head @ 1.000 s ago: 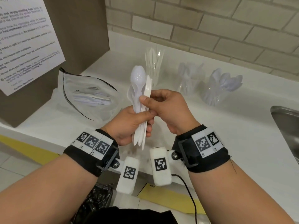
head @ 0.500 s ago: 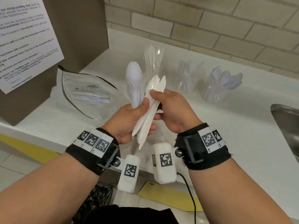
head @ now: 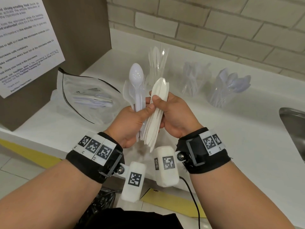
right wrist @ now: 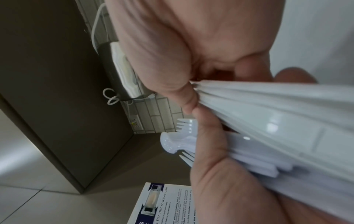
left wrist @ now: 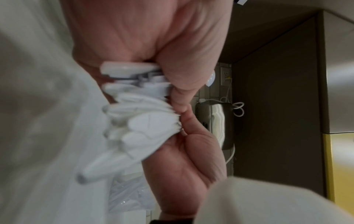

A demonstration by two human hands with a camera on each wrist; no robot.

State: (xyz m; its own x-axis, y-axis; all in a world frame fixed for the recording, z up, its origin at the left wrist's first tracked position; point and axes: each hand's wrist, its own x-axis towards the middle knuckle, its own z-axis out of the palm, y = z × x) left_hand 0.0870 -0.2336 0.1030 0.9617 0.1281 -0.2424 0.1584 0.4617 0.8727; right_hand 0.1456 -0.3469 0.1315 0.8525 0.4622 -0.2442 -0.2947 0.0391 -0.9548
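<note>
My left hand [head: 132, 119] grips a bunch of white plastic spoons and forks [head: 136, 86], bowls up, above the counter's front edge. Its thumb lies across a stack of white plastic knives [head: 159, 100] that my right hand [head: 171, 113] holds curled around its middle. The knife stack leans to the right of the spoons, and the handle ends of both bunches meet below my hands. In the right wrist view the knives [right wrist: 268, 121] run out of my right hand, with a spoon and fork tips [right wrist: 178, 144] behind the left thumb. The left wrist view shows the blurred handle ends [left wrist: 138, 115].
Three clear cups stand at the back of the white counter [head: 239, 146]: one with knives [head: 157, 63], one with forks [head: 193, 78], one with spoons [head: 229, 86]. An open zip bag of cutlery [head: 85, 96] lies left. A brown panel with a notice [head: 26, 40] stands far left, a steel sink [head: 295, 129] right.
The knives sat against the spoons in one bunch. My right hand has closed round the knife stack and tilted it right, away from the spoons. The left hand has barely moved.
</note>
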